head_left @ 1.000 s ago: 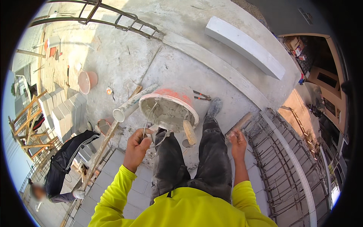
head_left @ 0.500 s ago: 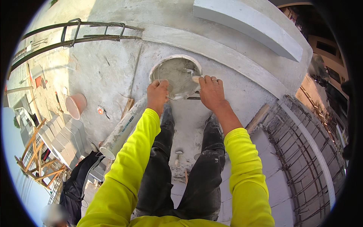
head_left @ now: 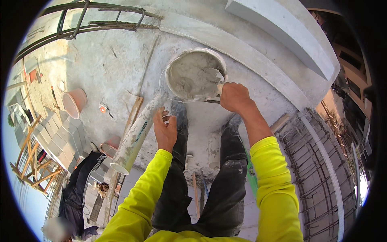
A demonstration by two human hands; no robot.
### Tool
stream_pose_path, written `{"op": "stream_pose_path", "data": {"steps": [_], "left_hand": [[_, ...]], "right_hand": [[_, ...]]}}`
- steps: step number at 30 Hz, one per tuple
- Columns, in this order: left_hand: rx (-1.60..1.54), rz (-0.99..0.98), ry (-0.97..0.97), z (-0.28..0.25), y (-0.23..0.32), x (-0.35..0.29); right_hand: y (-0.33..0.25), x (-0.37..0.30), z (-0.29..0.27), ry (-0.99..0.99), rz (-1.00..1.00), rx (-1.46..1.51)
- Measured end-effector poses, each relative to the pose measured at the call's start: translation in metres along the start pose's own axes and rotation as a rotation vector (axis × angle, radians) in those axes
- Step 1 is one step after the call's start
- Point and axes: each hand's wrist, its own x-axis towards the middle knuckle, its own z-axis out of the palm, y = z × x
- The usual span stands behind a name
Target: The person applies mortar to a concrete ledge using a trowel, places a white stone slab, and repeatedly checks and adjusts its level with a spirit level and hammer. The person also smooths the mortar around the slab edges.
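A round bucket (head_left: 197, 50) with a pale rim stands in front of my feet, full of wet grey mortar (head_left: 189, 74). My right hand (head_left: 235, 97) is closed round the handle of a trowel (head_left: 213, 76), whose smeared blade rests in the mortar at the bucket's right side. My left hand (head_left: 164, 129) holds nothing; its fingers are loosely bent and apart, below the bucket's left edge and beside a pale plastic pipe (head_left: 137, 135). The bucket's thin wire handle hangs down on its left side.
A rebar cage (head_left: 100, 28) lies at the far left, a concrete beam (head_left: 282, 32) at the far right. A pinkish bucket (head_left: 74, 103), an orange tool (head_left: 103, 108) and stacked blocks (head_left: 60, 135) are to the left. Another person (head_left: 76, 189) is bent over at lower left. Steel mesh (head_left: 314, 161) stands right.
My left hand has let go of the bucket's wire handle and drawn back toward me, opening. The handle has dropped to the left. My right hand's trowel now sits in the mortar.
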Motion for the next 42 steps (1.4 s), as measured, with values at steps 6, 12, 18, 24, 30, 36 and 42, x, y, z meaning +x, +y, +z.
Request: {"op": "stream_pose_path", "data": {"steps": [6, 12, 18, 24, 30, 36, 42], "left_hand": [[0.141, 0.05, -0.245, -0.045, 0.019, -0.082], [0.341, 0.139, -0.36, -0.083, 0.033, -0.121], [0.566, 0.19, -0.43, -0.098, 0.033, -0.152], [0.692, 0.266, -0.462, -0.078, 0.03, -0.159], [0.747, 0.425, -0.503, -0.048, 0.051, -0.153], [0.764, 0.529, -0.555, 0.013, 0.081, -0.16], [0.774, 0.567, -0.632, 0.069, 0.096, -0.177]], "right_hand": [[-0.024, 0.048, 0.056, 0.076, 0.147, 0.447], [0.015, 0.0, 0.084, -0.103, 0.309, 1.201], [0.028, -0.031, 0.105, -0.077, 0.224, 1.356], [0.091, -0.13, 0.121, -0.014, -0.011, 1.629], [0.155, -0.236, 0.162, 0.235, 0.031, 1.966], [0.218, -0.289, 0.203, 0.788, 0.348, 1.926], [0.318, -0.204, 0.209, 1.404, 0.638, 1.301]]}}
